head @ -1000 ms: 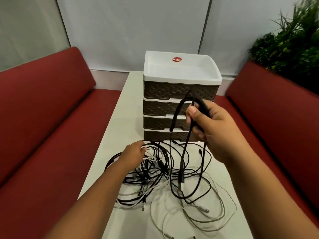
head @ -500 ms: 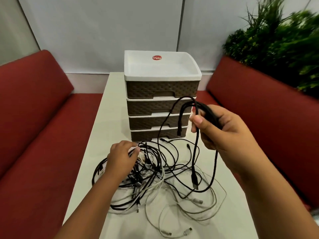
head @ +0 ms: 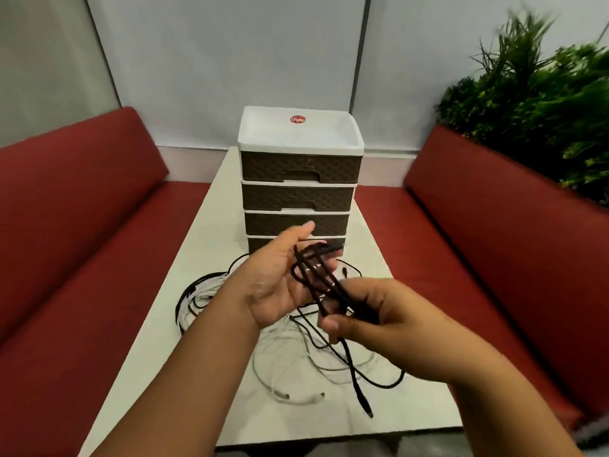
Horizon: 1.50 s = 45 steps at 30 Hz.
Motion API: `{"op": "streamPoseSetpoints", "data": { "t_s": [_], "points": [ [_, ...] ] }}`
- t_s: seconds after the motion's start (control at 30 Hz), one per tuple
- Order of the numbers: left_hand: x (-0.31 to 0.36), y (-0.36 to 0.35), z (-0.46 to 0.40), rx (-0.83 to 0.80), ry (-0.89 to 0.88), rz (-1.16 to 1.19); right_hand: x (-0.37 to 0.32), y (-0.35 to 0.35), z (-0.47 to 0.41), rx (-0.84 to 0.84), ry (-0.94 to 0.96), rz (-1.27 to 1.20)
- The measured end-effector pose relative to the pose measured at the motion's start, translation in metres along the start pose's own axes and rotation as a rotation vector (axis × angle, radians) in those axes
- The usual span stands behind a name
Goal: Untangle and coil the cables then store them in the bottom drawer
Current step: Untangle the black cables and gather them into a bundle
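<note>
White table between red benches: in front of the drawer unit, right hand pinches black cable loops draped across flat, relaxed left hand; tangled cables beneath.

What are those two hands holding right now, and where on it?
A black cable. The right hand pinches its gathered loops near the lower end; the loops lie across the open left hand, its fingers straight.

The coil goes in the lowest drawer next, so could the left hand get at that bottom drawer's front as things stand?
Probably yes. The left hand hovers open just before the closed brown woven-pattern bottom drawer, with nothing between them. But loops of the black cable lie across its fingers, and the right hand pinches that cable.
</note>
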<state>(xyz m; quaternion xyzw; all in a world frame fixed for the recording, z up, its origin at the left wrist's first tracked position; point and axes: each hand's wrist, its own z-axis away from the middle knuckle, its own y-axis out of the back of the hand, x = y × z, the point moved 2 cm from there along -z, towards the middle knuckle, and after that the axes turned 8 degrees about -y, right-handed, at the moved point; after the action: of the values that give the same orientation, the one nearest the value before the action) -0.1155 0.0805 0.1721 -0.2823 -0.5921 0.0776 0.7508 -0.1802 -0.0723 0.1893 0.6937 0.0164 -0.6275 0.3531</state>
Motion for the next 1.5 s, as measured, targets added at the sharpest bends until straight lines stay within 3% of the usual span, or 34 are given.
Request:
{"op": "streamPoseSetpoints", "data": {
  "t_s": [0.1, 0.4, 0.57, 0.67, 0.77, 0.83, 0.87, 0.93, 1.0, 1.07, 1.13, 1.3, 1.5],
  "points": [
    [-0.025, -0.021, 0.023, 0.092, -0.024, 0.02, 0.017, -0.002, 0.038, -0.033, -0.044, 0.048],
    [-0.1, -0.025, 0.083, 0.207, 0.032, -0.259, 0.021, 0.019, 0.111, 0.227, 0.025, -0.382],
    [-0.141, -0.003, 0.113, 0.3, 0.048, -0.348, 0.005, 0.031, 0.134, 0.231, 0.121, -0.604],
    [-0.165, 0.002, 0.118, 0.318, 0.109, -0.636, 0.003, 0.025, 0.135, 0.161, 0.138, -0.601],
    [-0.178, 0.008, 0.119, 0.311, 0.236, -1.261, 0.008, 0.008, 0.13, 0.091, 0.125, -0.609],
    [-0.171, 0.0, 0.123, 0.412, 0.182, -1.457, 0.013, -0.005, 0.127, 0.058, 0.106, -0.606],
    [-0.165, -0.007, 0.128, 0.435, 0.088, -1.387, 0.016, -0.014, 0.127, 0.044, 0.092, -0.607],
    [-0.152, -0.022, 0.134, 0.432, -0.109, -0.797, 0.025, -0.032, 0.125, 0.042, 0.056, -0.609],
    [-0.141, -0.038, 0.137, 0.268, -0.117, -0.094, 0.038, -0.053, 0.124, 0.036, 0.005, -0.601],
    [-0.129, -0.047, 0.143, 0.155, -0.108, 0.226, 0.052, -0.078, 0.125, 0.009, -0.023, -0.557],
    [-0.121, -0.048, 0.146, 0.174, -0.113, 0.273, 0.064, -0.097, 0.125, -0.026, -0.069, -0.542],
    [-0.112, -0.032, 0.14, 0.432, -0.227, 0.391, 0.078, -0.119, 0.122, -0.062, -0.179, -0.58],
    [-0.097, -0.016, 0.129, 0.506, -0.328, 0.174, 0.078, -0.132, 0.106, -0.103, -0.198, -0.542]
  ]
}}
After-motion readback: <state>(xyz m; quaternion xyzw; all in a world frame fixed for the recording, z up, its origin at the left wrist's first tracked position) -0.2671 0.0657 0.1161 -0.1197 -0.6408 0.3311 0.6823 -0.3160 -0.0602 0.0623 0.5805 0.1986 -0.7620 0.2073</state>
